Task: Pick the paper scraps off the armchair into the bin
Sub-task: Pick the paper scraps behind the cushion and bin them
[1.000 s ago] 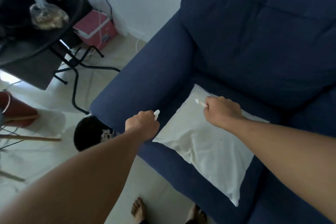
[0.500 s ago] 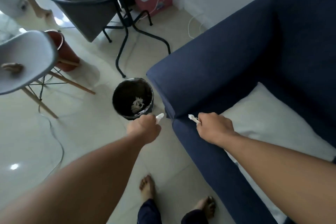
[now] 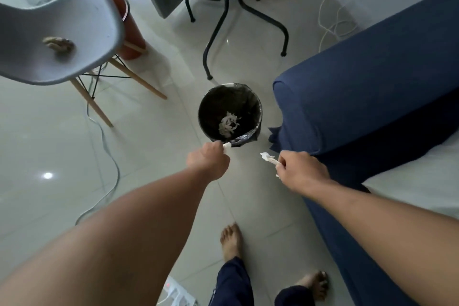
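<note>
Bin (image 3: 229, 112) and floor now fill our view where, a second ago, we faced the armchair (image 3: 367, 87) seat and its pillow. Our left hand (image 3: 208, 160) has travelled to the bin's near rim, closed on a white scrap (image 3: 226, 146) that pokes out right at the liner edge. Our right hand (image 3: 301, 171), beside the armrest, pinches a longer paper strip (image 3: 269, 158) over the floor tiles, short of the bin. Earlier scraps (image 3: 228, 124) lie inside.
</note>
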The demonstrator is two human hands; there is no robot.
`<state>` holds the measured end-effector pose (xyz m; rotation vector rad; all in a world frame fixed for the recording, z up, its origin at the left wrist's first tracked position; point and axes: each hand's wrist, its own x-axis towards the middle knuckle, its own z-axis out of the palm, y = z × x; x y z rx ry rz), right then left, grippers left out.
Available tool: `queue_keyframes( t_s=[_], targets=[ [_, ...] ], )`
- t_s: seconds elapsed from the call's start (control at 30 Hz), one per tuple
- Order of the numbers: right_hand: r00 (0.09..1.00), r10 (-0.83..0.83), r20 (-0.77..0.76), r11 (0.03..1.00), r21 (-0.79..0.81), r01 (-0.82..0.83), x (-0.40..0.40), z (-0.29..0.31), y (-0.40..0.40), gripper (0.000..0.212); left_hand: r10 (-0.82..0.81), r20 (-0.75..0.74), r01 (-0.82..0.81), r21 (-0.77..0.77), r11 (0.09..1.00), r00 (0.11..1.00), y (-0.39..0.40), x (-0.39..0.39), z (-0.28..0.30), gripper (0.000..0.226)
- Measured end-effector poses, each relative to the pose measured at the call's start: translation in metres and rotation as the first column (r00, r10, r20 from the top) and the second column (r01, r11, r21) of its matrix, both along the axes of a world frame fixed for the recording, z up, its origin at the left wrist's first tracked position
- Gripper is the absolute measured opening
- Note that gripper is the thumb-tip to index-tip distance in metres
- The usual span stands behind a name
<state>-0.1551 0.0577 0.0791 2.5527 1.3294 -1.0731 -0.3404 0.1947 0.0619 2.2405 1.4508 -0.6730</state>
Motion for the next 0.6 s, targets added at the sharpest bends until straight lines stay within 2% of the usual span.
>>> queue_keyframes(
  t_s=[0.1,0.27,0.37,0.6],
  targets=[
    [0.999,-0.032,0.006,0.999,-0.007,0.032,-0.008,-0.014,0.018,0.017,0.013,0.007,-0.013,0.001,1.0,1.0,0.032,-0.001,-0.013,0.01],
    [0.997,-0.061,0.048,0.998,-0.032,0.063,-0.013,-0.033,0.042,0.015,-0.01,0.021,0.009,0.031,0.999,1.0,0.083,0.007,-0.029,0.012],
    [0.996,-0.082,0.044,0.996,-0.038,0.083,-0.012,-0.039,0.059,0.014,-0.013,0.035,0.012,0.037,0.999,0.999,0.108,0.014,-0.036,0.022],
    [0.994,-0.104,0.034,0.995,0.009,0.104,-0.015,-0.052,0.119,0.01,0.024,0.182,-0.021,-0.017,1.0,0.983,0.138,0.005,-0.051,0.05]
  ],
)
